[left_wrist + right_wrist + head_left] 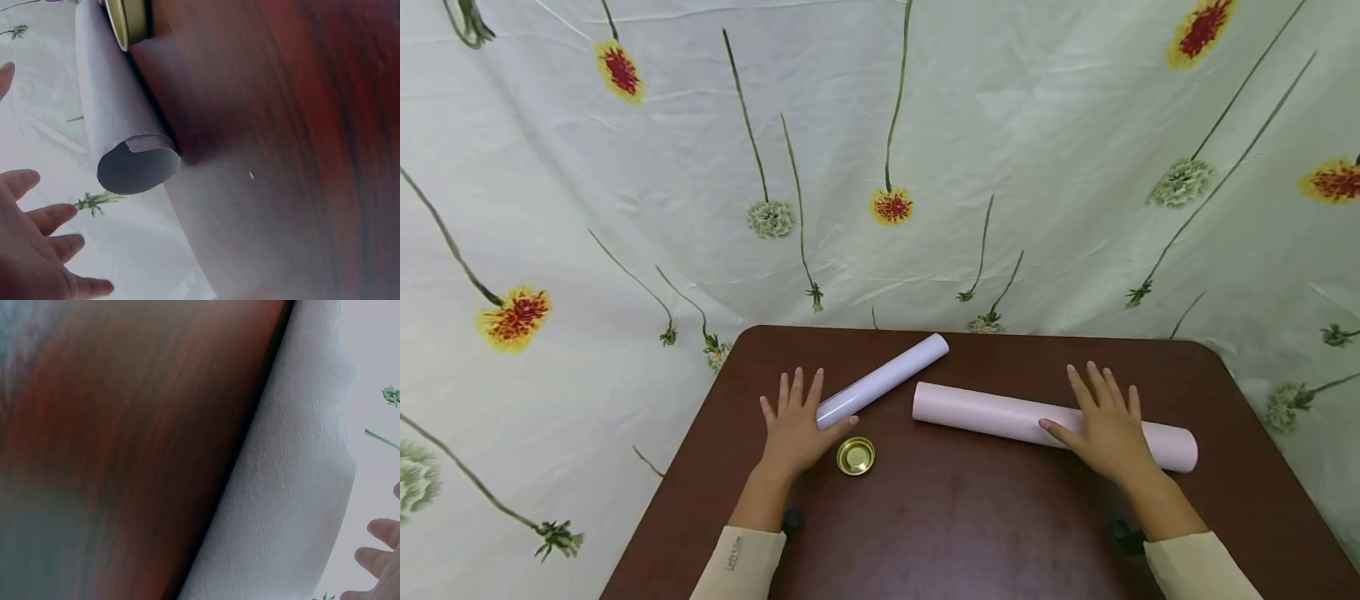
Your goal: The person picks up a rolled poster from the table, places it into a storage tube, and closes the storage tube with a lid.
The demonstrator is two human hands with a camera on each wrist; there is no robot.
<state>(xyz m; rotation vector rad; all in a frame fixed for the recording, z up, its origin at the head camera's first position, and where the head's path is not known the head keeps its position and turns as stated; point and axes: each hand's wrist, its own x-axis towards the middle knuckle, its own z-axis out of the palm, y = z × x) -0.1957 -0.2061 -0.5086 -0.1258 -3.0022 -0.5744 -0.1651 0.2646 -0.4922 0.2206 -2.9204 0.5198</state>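
Note:
My left hand [796, 433] is spread with straight fingers beside the near end of a glossy white roll [883, 382]. In the left wrist view that roll [119, 94] shows its hollow end, apart from the fingers [53, 219]. Just right of the left thumb sits a small gold round tin or lid [856, 457]. My right hand [1108, 437], fingers spread, is over a thicker pale pink roll [992, 410] and hides part of it. The right wrist view shows this roll's textured surface [275, 487] with the fingers [375, 559] apart from it. Neither hand grips anything.
A dark reddish-brown table [955, 525] with rounded far corners carries both rolls and the gold piece. Behind and around it hangs a pale cloth [865, 108] printed with flowers. Dark bands, perhaps camera mounts, sit under both wrists.

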